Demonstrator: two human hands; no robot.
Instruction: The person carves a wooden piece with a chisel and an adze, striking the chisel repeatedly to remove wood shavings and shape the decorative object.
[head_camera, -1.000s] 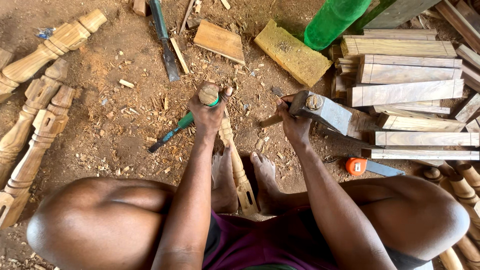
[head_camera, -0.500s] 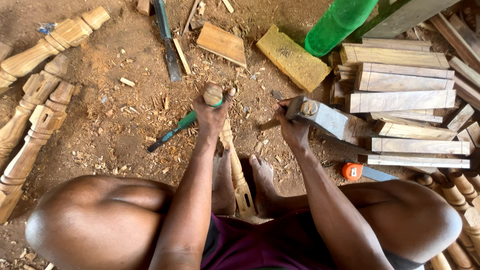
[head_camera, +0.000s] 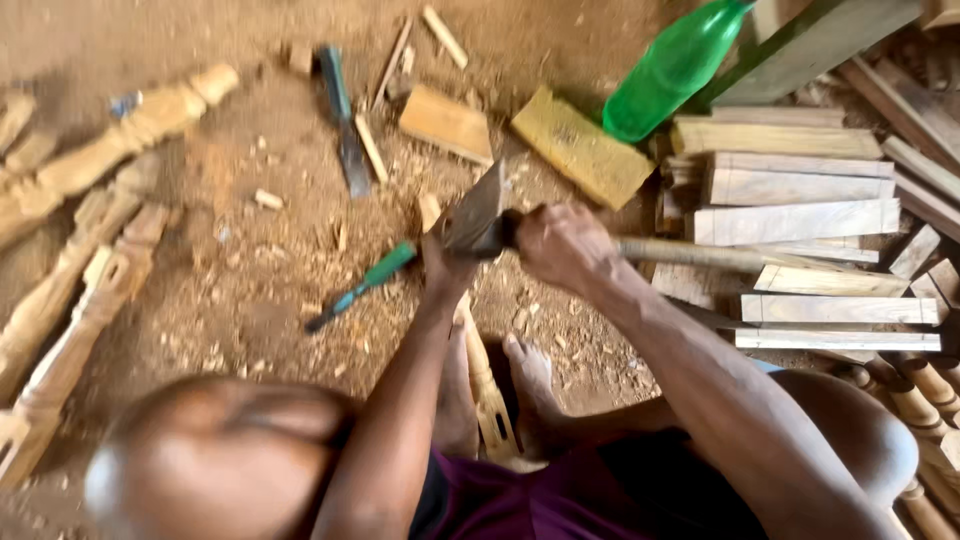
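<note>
Right hand gripping hammer, left hand clasping chisel handle — both hands closed, carved leg between feet

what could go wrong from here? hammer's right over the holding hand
1. The hammer sits directly above the left hand gripping the chisel; a glancing blow could hit the fingers.
2. The bare feet brace the carved piece just below; a slipped chisel could cut them.
3. The right hand grips near the head, which may reduce control.

No packages, labels, signs or screens anywhere in view.
</note>
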